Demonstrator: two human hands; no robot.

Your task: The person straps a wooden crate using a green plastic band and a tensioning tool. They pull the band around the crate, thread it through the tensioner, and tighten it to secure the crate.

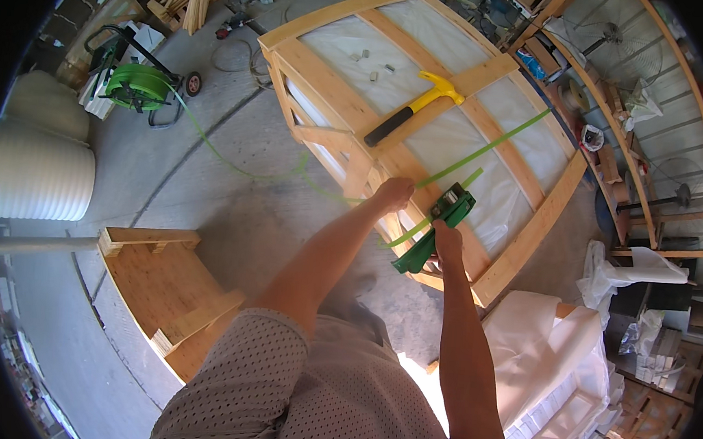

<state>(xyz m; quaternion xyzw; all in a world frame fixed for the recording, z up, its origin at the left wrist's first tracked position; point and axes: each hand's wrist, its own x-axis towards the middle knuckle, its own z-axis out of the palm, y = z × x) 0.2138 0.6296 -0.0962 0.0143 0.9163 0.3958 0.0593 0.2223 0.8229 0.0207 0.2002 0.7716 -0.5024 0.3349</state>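
Observation:
A wooden crate (328, 82) with white plastic film under its slats stands before me. Across its top runs a green packing strap (487, 147). At the near edge, my left hand (394, 195) is closed on this strap. My right hand (446, 241) grips a green strapping tool (420, 253), held over the same edge with a strap end sticking out past it. On the slats beyond rests a yellow claw hammer (412, 108) with a black handle. Several small metal strap seals (365, 54) lie on the film toward the far left.
At the left, a wheeled cart carries a green strap reel (137, 86), its strap trailing over the floor toward the crate. Nearer are a white foam roll (39, 169) and a wooden box frame (159, 288). Shelving (618, 132) and a film-wrapped stack (535, 338) stand right.

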